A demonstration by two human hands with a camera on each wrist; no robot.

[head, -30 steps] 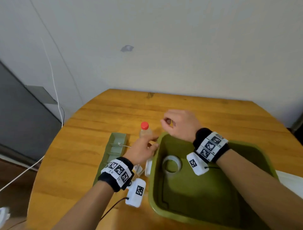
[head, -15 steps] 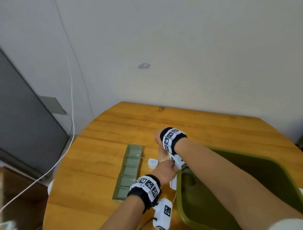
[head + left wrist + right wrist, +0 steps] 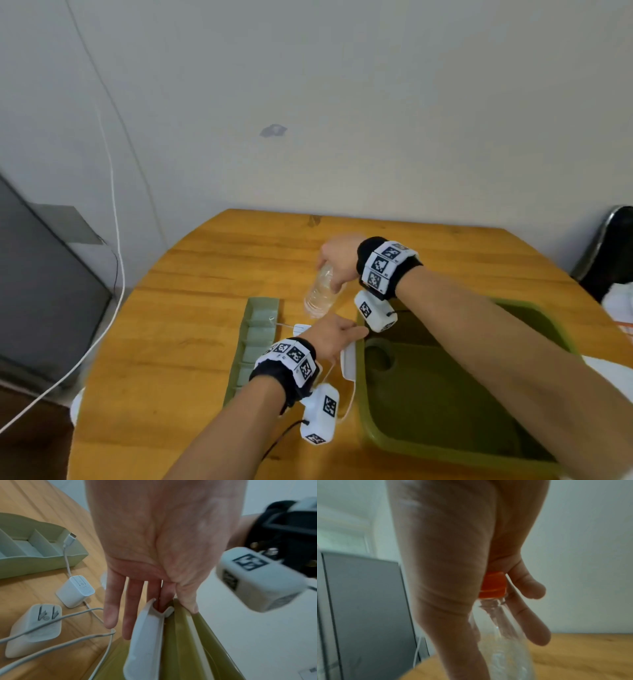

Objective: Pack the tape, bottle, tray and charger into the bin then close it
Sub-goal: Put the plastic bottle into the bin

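Note:
My right hand [image 3: 334, 270] grips a clear plastic bottle [image 3: 318, 298] near its neck and holds it tilted above the table. The wrist view shows my right hand [image 3: 505, 615] around the bottle [image 3: 501, 655] just below its red cap [image 3: 493, 585]. My left hand [image 3: 342, 334] pinches the near-left rim of the olive bin [image 3: 359, 404] by its white latch [image 3: 348, 361], thumb inside [image 3: 154, 615]. A tape roll [image 3: 376, 356] lies dimly inside the bin. The green divided tray [image 3: 255, 342] and a white charger [image 3: 300, 329] lie on the table to the left.
In the left wrist view two white plugs [image 3: 75, 592] [image 3: 34, 627] with looped cable lie between the tray [image 3: 34, 550] and the bin [image 3: 188, 649]. A grey cabinet [image 3: 41, 291] stands left of the round wooden table [image 3: 445, 260]. At the right edge is a dark chair [image 3: 613, 250].
My right hand has gone from above the bin to the bottle, taken hold of it and lifted it, tilted, off the table. My left hand stays at the bin's corner.

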